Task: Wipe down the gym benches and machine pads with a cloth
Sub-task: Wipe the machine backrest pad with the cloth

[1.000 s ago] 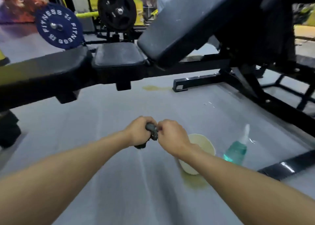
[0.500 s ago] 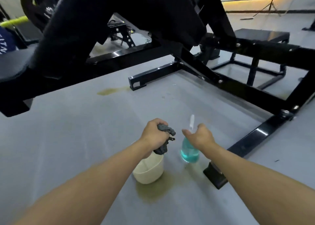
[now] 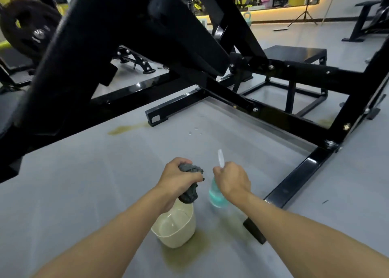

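Cloth point(image 3: 190, 169), dark grey and bunched, is squeezed tight in the curled fingers point(image 3: 192, 177) of the left hand point(image 3: 179, 178), just above a cream bowl point(image 3: 176, 230) on the grey floor point(image 3: 84, 193). Right hand point(image 3: 231, 182) clasps a teal spray bottle point(image 3: 215, 195) just beside the bowl. Farther off slopes a black machine pad point(image 3: 105, 46).

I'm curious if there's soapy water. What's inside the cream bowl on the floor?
The bowl shows only its pale inner wall; any clear liquid can't be told. The left hand gripping the grey cloth covers its far rim.
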